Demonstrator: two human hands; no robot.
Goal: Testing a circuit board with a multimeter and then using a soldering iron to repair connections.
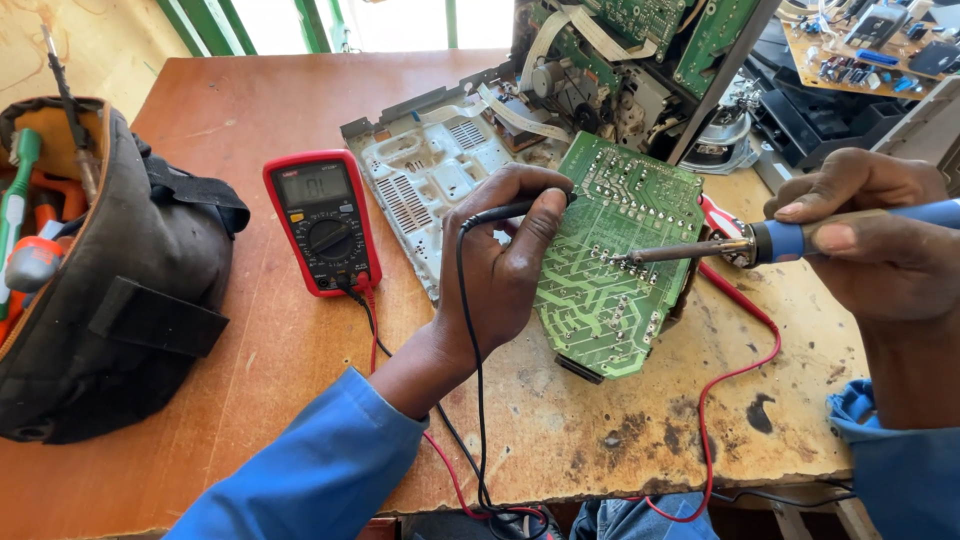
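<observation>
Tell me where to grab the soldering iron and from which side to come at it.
Grip the soldering iron on its blue handle, well behind the bare metal shaft, coming from the right. It lies nearly level with its tip on the green circuit board, so the handle end points right, where the right hand wraps it. The metal front is likely hot; keep fingers off it.

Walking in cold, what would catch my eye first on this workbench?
Probably the green circuit board at the centre, tilted up, with the right hand pressing a blue-handled soldering iron against it. The left hand steadies the board, pinching a black probe lead. To its left lies a red multimeter.
</observation>
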